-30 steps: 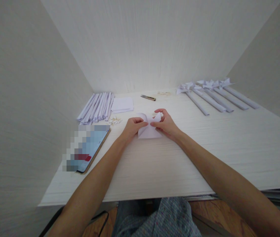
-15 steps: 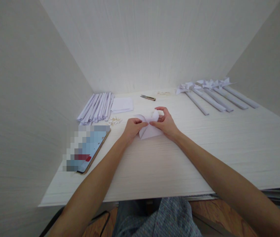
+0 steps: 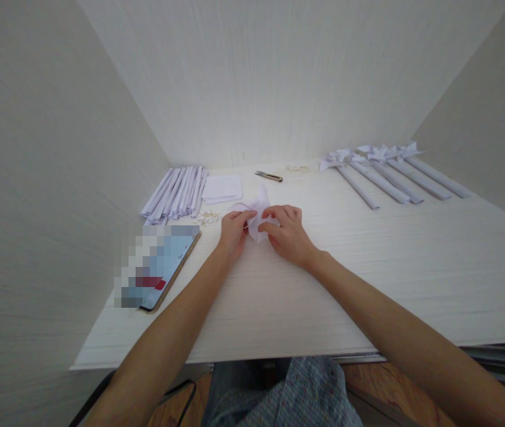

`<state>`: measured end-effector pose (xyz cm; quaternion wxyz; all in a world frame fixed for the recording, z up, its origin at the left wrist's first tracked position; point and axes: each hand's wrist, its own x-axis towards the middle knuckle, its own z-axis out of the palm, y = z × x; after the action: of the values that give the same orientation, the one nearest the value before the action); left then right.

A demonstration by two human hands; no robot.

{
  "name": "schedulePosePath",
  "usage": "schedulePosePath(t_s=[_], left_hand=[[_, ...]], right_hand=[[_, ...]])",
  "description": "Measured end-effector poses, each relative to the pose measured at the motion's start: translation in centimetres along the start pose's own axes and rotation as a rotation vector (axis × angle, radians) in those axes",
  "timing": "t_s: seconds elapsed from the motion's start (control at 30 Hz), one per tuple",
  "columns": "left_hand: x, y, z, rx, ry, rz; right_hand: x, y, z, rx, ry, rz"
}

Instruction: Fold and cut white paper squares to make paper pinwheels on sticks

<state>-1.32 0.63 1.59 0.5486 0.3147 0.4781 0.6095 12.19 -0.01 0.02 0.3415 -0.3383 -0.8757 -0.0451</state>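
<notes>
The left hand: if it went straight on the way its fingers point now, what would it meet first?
The left hand already pinches the folded white paper, so it meets that first. Beyond it probably come the right hand's fingers; depth is unclear.

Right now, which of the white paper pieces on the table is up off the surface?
The folded paper pinched between the left hand and right hand; the rolled sticks, flat sheets and finished pinwheels all lie flat.

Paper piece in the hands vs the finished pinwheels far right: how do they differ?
The folded paper piece is pinched between the left hand and right hand; the pinwheels lie untouched on the table. The paper piece has no stick; each pinwheel sits on a rolled paper stick. It is single; the pinwheels form a row. Both are white paper.
</notes>
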Motion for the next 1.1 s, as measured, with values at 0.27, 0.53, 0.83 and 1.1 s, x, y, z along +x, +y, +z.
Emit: schedulePosePath(t_s=[0.27, 0.53, 0.83, 1.1], left_hand=[[-0.2, -0.2, 0.1, -0.049, -0.009, 0.003], [-0.1, -0.6, 0.0, -0.017, -0.018, 0.034], [-0.1, -0.9, 0.0, 0.092, -0.011, 0.052], [-0.1, -1.1, -0.1, 0.132, -0.047, 0.084]], right_hand=[[0.0, 0.2, 0.1, 0.293, 0.177, 0.181], [0.7, 0.3, 0.2, 0.651, 0.241, 0.42], [0.9, -0.1, 0.3, 0.867, 0.361, 0.739], [1.0, -0.2, 0.2, 0.857, 0.361, 0.765]])
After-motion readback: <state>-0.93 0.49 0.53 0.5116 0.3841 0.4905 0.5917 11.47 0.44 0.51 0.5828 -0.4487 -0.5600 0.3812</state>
